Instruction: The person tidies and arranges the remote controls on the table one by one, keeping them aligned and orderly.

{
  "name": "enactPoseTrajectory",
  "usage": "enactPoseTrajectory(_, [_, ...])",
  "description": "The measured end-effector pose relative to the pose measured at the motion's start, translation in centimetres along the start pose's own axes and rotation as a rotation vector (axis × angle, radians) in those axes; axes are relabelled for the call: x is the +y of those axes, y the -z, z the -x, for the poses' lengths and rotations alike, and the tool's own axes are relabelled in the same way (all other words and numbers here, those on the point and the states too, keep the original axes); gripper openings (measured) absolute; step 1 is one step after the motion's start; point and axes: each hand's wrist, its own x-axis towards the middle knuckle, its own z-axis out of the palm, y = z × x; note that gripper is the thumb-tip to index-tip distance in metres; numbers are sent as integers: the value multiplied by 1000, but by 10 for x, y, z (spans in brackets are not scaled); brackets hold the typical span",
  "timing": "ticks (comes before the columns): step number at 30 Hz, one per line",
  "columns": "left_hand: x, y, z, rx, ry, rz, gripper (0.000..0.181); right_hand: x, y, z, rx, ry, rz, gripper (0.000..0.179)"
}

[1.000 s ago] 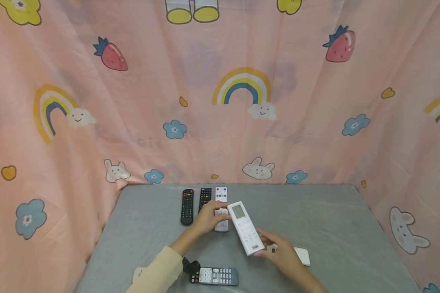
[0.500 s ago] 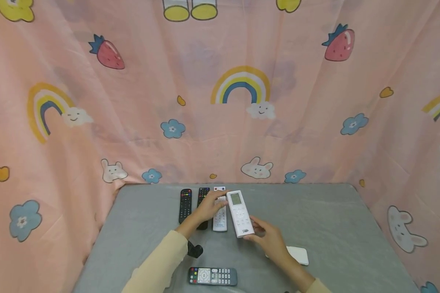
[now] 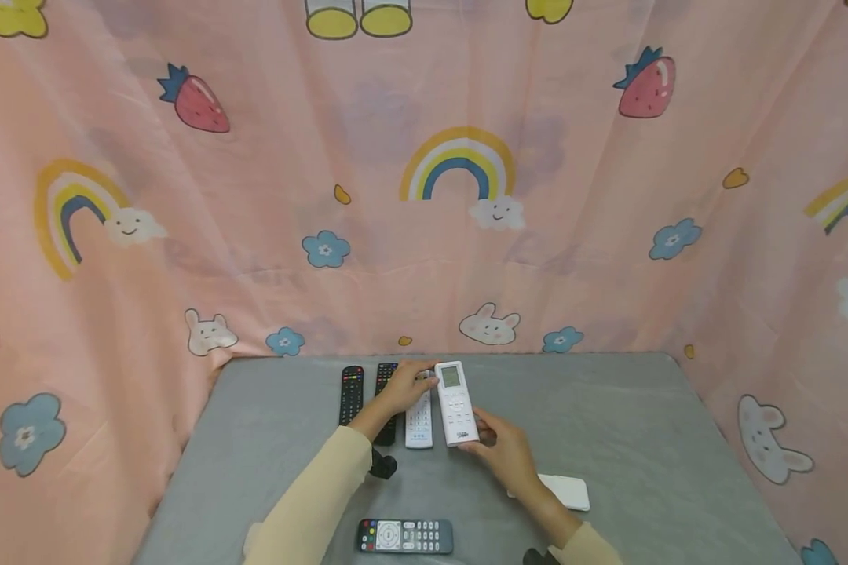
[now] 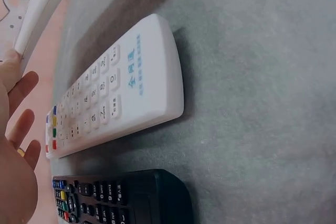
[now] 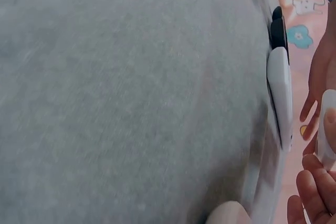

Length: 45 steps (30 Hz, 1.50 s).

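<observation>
A white air-conditioner remote [image 3: 457, 404] with a small grey screen is held between both hands, tilted slightly, close over the table. My left hand [image 3: 404, 388] pinches its top left edge, the thumb in front. At the lower right end my right hand [image 3: 503, 447] grips it with thumb and fingers. Just left of it lies a white TV remote [image 3: 419, 424], its upper part covered by my left hand. Beside that is a black remote [image 3: 385, 431], partly hidden by the same hand. In the left wrist view the held remote [image 4: 42, 14] shows above the white TV remote.
Another black remote [image 3: 351, 392] finishes the row at the left. A dark grey remote [image 3: 405, 536] lies crosswise near the front. A flat white object [image 3: 568, 493] is partly hidden by my right forearm. Behind the grey table [image 3: 643, 439] hangs a pink patterned curtain [image 3: 572, 267].
Both hands have carried the white air-conditioner remote away from me and a little left, toward the row of remotes. It has turned more upright in the head view.
</observation>
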Motion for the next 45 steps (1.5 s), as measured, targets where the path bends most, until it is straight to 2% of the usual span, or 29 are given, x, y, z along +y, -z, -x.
enactPoseTrajectory(4, [-2, -2, -3, 2, 28, -29, 46, 0, -6, -1, 7, -25, 11, 70])
enactPoseTrajectory(12, [-7, -5, -11, 2, 45, -162, 45, -1, -18, -4, 14, -31, 62, 69])
enactPoseTrajectory(19, [-9, -9, -12, 8, 34, -251, 43, -2, -25, -7, -4, -86, 124, 68])
enactPoseTrajectory(36, [-11, -17, -13, 24, 59, -268, 42, 4, -33, -7, -28, -102, 197, 67])
enactPoseTrajectory(45, [-10, -18, -15, -9, 62, -312, 41, 5, -33, -8, -41, -106, 234, 66])
